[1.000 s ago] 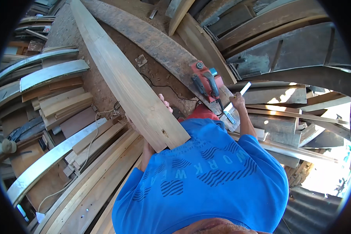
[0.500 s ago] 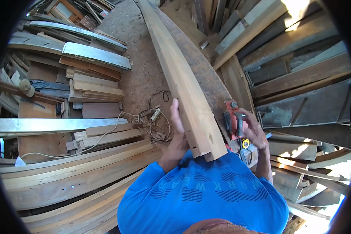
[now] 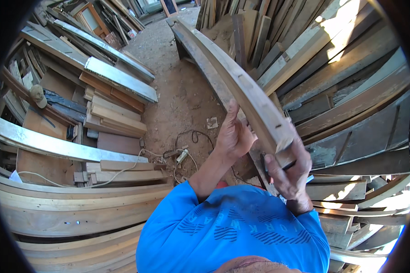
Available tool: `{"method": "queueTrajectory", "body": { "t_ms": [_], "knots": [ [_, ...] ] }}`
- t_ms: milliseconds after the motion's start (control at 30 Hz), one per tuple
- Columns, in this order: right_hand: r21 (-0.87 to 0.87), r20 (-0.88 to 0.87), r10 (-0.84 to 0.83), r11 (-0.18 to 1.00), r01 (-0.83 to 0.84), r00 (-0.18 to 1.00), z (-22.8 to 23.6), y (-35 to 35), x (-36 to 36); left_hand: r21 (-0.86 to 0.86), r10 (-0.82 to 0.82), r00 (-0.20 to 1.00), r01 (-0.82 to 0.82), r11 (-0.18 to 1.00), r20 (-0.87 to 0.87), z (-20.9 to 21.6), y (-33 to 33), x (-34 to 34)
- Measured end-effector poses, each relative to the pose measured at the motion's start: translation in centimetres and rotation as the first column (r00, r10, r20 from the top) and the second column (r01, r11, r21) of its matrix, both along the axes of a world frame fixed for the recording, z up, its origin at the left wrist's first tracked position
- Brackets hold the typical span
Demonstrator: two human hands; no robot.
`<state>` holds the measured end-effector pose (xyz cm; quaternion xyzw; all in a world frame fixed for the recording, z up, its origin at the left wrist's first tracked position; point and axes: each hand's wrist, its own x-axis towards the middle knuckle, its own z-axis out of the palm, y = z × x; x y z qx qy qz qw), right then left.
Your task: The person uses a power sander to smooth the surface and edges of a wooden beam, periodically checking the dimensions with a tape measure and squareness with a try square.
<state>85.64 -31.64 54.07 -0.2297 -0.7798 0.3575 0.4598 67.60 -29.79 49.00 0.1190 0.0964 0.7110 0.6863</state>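
A long, squared wooden beam (image 3: 258,100) runs away from me above a rough, narrow plank bench (image 3: 204,68), its near end lifted toward my chest. My right hand (image 3: 292,170) is wrapped round that near end, thumb on the near side and fingers over the right face. Along the beam's left side is my left hand (image 3: 233,136), thumb raised and standing apart from the wood. Its fingers reach toward the beam's underside, where they are partly hidden. Dark notches mark the beam's upper face.
Stacked boards (image 3: 77,207) fill the left, with a white-faced plank (image 3: 64,143) among them. A power strip (image 3: 182,156) and its cable lie on the dirt floor (image 3: 168,95). More timber (image 3: 351,95) leans at the right. A cap (image 3: 38,96) hangs at far left.
My right hand has left the red power tool and gripped the beam's near end. The beam has turned and shifted right. My left hand has moved right, and the power tool no longer shows.
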Motion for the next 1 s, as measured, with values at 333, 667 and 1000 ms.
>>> {"method": "queueTrajectory", "body": {
  "t_ms": [333, 667, 1000],
  "knots": [
    [-0.09, -0.292, 0.033, 0.994, -0.062, 0.956, 9.3, 0.8, -3.8, 0.26, -0.225, 0.943, 0.159, 0.952, 0.246, 6.6, 4.9, -1.6],
    [-0.108, -0.352, 0.042, 0.99, -0.085, 0.935, 12.2, 0.4, -6.0, 0.225, -0.15, 0.977, 0.114, 0.968, 0.149, 8.9, 4.3, -3.6],
    [-0.06, -0.354, 0.057, 0.995, -0.084, 0.933, 10.6, 0.3, -6.4, 0.261, -0.199, 0.952, 0.137, 0.956, 0.231, 7.9, 3.5, -4.3]
  ]
}}
